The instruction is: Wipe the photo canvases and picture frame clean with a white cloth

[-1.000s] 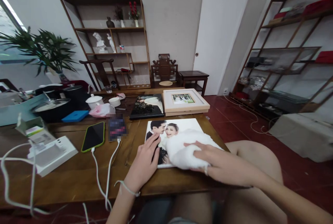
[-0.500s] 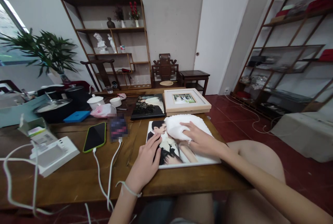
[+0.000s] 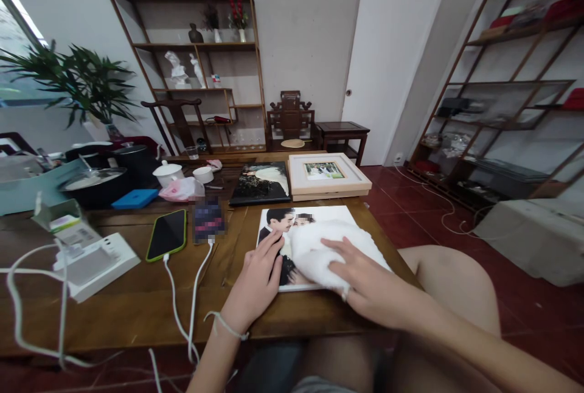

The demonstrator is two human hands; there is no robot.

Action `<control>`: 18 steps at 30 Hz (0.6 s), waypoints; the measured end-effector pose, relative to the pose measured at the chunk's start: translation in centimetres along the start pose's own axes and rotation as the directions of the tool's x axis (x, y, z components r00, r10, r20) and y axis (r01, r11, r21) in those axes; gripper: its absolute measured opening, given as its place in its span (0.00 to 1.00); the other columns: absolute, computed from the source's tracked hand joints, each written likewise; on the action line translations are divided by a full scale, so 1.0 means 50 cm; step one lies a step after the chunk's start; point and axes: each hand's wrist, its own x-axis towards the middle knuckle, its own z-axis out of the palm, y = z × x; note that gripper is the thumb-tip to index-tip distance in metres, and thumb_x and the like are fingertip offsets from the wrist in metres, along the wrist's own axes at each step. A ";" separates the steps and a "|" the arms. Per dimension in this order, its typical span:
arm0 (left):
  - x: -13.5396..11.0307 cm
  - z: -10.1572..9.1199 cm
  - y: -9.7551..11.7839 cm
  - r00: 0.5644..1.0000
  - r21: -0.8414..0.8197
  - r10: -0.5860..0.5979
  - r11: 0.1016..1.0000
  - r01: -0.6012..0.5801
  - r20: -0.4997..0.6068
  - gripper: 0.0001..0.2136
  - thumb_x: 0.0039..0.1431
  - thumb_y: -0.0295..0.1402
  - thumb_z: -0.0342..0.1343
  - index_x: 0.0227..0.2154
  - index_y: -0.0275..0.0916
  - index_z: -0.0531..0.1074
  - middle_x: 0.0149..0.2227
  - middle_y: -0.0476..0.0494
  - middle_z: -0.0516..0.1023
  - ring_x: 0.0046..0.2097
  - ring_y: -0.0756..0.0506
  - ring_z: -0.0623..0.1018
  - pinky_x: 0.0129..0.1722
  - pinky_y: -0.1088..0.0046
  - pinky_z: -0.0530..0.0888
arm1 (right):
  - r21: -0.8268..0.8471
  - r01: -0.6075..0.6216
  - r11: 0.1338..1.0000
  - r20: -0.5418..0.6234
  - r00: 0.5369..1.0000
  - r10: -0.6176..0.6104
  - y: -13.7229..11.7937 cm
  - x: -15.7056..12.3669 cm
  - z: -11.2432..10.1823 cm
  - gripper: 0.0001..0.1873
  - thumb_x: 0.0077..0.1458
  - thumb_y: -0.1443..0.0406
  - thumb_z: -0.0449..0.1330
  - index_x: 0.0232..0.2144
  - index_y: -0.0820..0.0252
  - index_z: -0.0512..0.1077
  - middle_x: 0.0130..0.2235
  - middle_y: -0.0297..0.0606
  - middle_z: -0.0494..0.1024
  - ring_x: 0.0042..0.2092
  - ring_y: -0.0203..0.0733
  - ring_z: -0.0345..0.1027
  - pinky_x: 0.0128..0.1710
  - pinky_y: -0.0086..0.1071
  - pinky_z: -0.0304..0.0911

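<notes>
Cloth (image 3: pixel 312 256) drawn nearer under right hand (image 3: pixel 371 286), left hand (image 3: pixel 255 280) steady on photo (image 3: pixel 287 268)

- Left hand (image 3: pixel 255 280): palm down, fingers (image 3: pixel 268 248) extended, thumb (image 3: pixel 276 271) beside them
- Left forearm (image 3: pixel 212 353): behind those fingers
- Right hand (image 3: pixel 371 286): fingers spread
- Right forearm (image 3: pixel 469 335): slanting back behind its fingers

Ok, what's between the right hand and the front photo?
The white cloth: in the head view, it lies under the right hand, on top of the photo.
</notes>
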 end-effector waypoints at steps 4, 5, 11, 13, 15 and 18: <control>0.001 -0.004 0.003 1.000 -0.006 0.007 1.000 -0.007 -0.009 0.17 0.63 0.31 0.39 0.54 0.39 0.62 0.59 0.38 0.62 0.62 0.43 0.59 0.57 0.56 0.61 | -0.045 0.007 0.999 -0.053 0.999 -0.009 0.073 0.088 -0.009 0.19 0.52 0.73 0.48 0.46 0.64 0.67 0.54 0.50 0.66 0.63 0.52 0.43 0.60 0.55 0.38; 0.001 -0.006 0.004 1.000 -0.013 0.009 1.000 -0.009 -0.009 0.17 0.63 0.31 0.39 0.54 0.40 0.62 0.59 0.38 0.62 0.62 0.43 0.59 0.57 0.56 0.61 | -0.044 0.011 0.999 -0.055 0.998 -0.014 0.086 0.108 -0.012 0.19 0.53 0.73 0.48 0.47 0.63 0.68 0.54 0.49 0.66 0.63 0.52 0.42 0.59 0.56 0.38; 0.001 -0.009 0.009 0.998 -0.137 -0.027 0.990 0.018 -0.063 0.20 0.65 0.33 0.37 0.60 0.45 0.51 0.64 0.43 0.53 0.65 0.45 0.51 0.60 0.55 0.56 | -0.063 0.043 0.997 -0.035 0.998 -0.045 0.080 0.132 -0.003 0.22 0.47 0.76 0.48 0.44 0.60 0.70 0.59 0.44 0.61 0.65 0.53 0.34 0.59 0.60 0.33; 0.000 -0.008 0.009 0.995 -0.178 -0.025 0.984 0.007 -0.095 0.21 0.65 0.33 0.36 0.61 0.46 0.48 0.65 0.44 0.50 0.65 0.45 0.49 0.61 0.56 0.53 | -0.095 0.069 0.993 -0.023 0.997 -0.072 0.050 0.102 0.009 0.22 0.44 0.76 0.50 0.42 0.62 0.71 0.61 0.46 0.57 0.65 0.54 0.34 0.59 0.60 0.33; 0.000 -0.007 0.008 0.995 -0.196 -0.023 0.981 0.004 -0.095 0.21 0.66 0.34 0.36 0.61 0.46 0.47 0.65 0.44 0.50 0.65 0.45 0.49 0.62 0.56 0.52 | -0.107 0.120 0.987 0.012 0.993 -0.119 0.016 0.063 0.020 0.22 0.41 0.75 0.51 0.40 0.62 0.72 0.62 0.44 0.55 0.65 0.55 0.32 0.59 0.61 0.31; 0.000 -0.007 0.007 0.996 -0.192 -0.042 0.981 0.026 -0.080 0.22 0.65 0.36 0.37 0.61 0.46 0.47 0.65 0.44 0.51 0.65 0.45 0.49 0.61 0.56 0.53 | -0.070 0.200 0.977 0.072 0.978 -0.195 -0.026 0.010 0.027 0.22 0.39 0.75 0.52 0.38 0.59 0.73 0.63 0.40 0.54 0.65 0.54 0.30 0.60 0.59 0.28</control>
